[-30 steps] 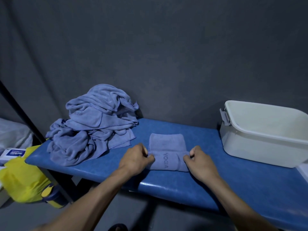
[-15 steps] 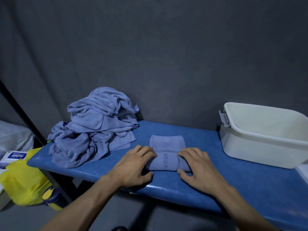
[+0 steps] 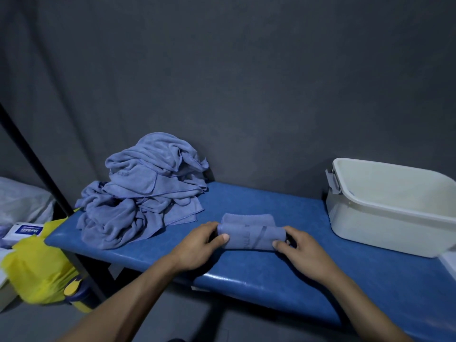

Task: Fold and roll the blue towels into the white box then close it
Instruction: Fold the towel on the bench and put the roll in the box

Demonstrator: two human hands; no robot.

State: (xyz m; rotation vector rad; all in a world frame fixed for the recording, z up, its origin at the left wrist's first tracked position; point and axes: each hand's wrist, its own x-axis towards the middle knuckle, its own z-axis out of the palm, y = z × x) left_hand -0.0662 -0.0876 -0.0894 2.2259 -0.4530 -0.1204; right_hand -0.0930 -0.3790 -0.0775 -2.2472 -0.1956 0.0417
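Both hands grip rolled towel (image 3: 251, 236): my left hand (image 3: 199, 245), right hand (image 3: 299, 250) at its ends, long axis crosswise; white box (image 3: 385, 233) lies beyond right hand, nearer.

Your towel roll (image 3: 251, 239) lies crosswise near the front edge of the blue worktop (image 3: 283, 280), partly rolled, a flat unrolled strip still showing behind it. Dark lettering runs across the roll; too blurred to read. Your left hand (image 3: 199, 245) grips its left end, your right hand (image 3: 299, 250) its right end. The heap of loose blue towels (image 3: 145, 191) sits crumpled at the worktop's left end, well apart. The white box (image 3: 392, 208) stands open at the right, apparently empty, latch on its left side.
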